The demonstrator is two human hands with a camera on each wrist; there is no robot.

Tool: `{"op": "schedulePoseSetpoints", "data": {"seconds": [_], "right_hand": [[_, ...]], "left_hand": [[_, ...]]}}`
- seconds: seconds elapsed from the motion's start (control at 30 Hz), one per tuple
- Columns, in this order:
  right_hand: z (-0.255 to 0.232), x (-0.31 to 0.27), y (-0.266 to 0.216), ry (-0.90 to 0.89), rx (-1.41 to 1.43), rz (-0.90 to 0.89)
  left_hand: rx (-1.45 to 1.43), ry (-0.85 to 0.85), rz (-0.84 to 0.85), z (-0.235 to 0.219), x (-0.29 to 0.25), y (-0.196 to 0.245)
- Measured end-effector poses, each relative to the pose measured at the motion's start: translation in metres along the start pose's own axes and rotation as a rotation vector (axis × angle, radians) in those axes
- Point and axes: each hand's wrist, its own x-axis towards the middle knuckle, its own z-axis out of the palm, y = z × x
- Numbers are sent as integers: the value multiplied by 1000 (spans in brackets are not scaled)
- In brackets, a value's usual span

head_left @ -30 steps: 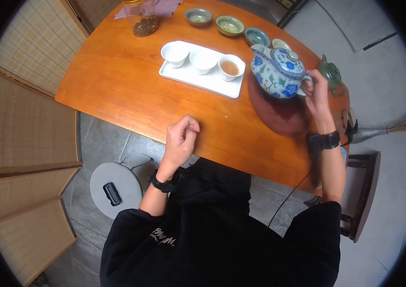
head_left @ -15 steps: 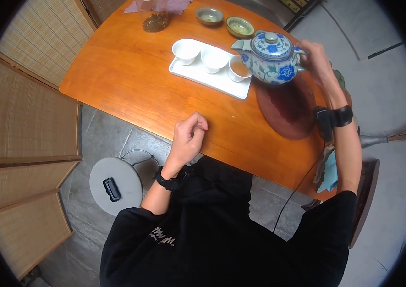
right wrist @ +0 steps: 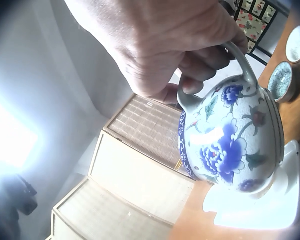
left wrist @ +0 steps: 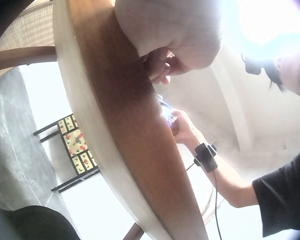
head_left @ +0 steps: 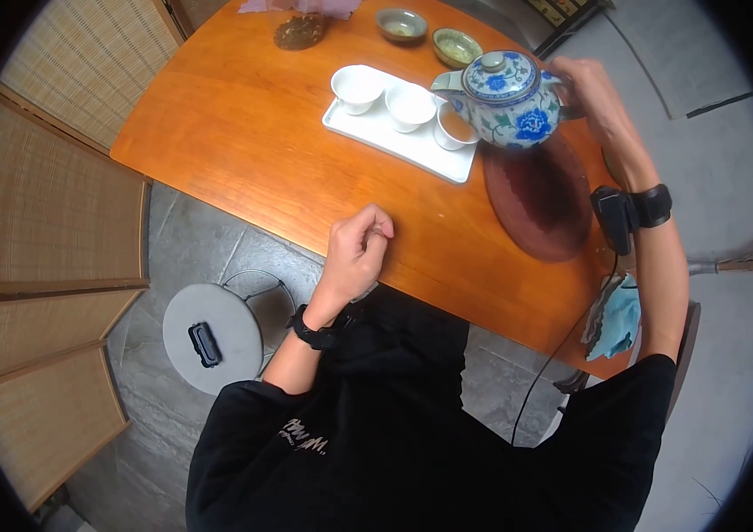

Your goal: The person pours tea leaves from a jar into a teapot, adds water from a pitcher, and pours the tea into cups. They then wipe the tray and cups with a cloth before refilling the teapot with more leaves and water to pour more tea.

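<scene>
My right hand (head_left: 596, 99) grips the handle of a white teapot (head_left: 511, 111) painted with blue flowers, its lid on. The pot hangs raised at the right end of a white tray (head_left: 383, 136), its spout pointing left above a white cup of amber tea (head_left: 456, 133), which it partly covers. Two more white cups, a middle one (head_left: 410, 111) and a left one (head_left: 357, 91), stand in a row on the tray. In the right wrist view the fingers (right wrist: 202, 62) curl through the handle. Loosely curled and holding nothing, my left hand (head_left: 357, 255) rests by the table's near edge.
A round reddish-brown mat (head_left: 536, 217) lies right of the tray. Small glazed bowls, one grey (head_left: 401, 27) and one green (head_left: 458, 47), stand behind, near a jar of dried leaves (head_left: 298, 33). A blue cloth (head_left: 616, 324) is at the right edge; a grey stool (head_left: 212, 368) stands below left.
My right hand has carried the teapot left from over the mat to the tray's right cup, with the spout now above that cup. My left hand stays loosely curled near the table edge.
</scene>
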Motion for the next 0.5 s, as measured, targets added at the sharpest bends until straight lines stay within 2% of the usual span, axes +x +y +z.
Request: {"op": "schedulePoseSetpoints", "data": {"seconds": [0.5], "right_hand": [[4,3,-13,-66,-125,-60]], "left_hand": [[1,8,3,0,1,3]]}}
